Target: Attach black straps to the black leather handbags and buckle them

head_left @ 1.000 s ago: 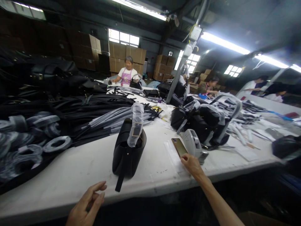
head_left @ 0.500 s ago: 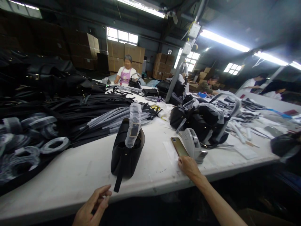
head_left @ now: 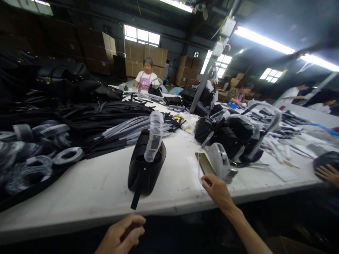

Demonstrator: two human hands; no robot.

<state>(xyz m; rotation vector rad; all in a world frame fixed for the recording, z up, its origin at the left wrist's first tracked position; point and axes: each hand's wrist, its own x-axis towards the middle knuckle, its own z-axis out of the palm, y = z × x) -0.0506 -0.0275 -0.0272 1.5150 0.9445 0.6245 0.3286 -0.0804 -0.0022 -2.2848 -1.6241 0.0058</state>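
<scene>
A black handbag stands upright on the white table, its handle wrapped in clear plastic. A strap end hangs from its near side. Just off the table's front edge, below the bag, is my left hand, fingers loosely bent, thumb apart, nothing in it. Farther right, my right hand pinches the edge of a thin clear plastic sheet. That sheet lies flat beside a gold-coloured phone, close to my fingertips. A grey tape dispenser stands right of the phone.
Wrapped black bags crowd the table behind the dispenser. On the left lie plastic-wrapped rolls and bundled black straps. A metal post rises mid-table. A person in a purple apron works opposite; another person's hand touches a dark bag at right.
My left hand has moved right, below the bag. My right fingers have drawn up an edge of the plastic sheet beside the phone. Another person's hand has appeared at far right.
</scene>
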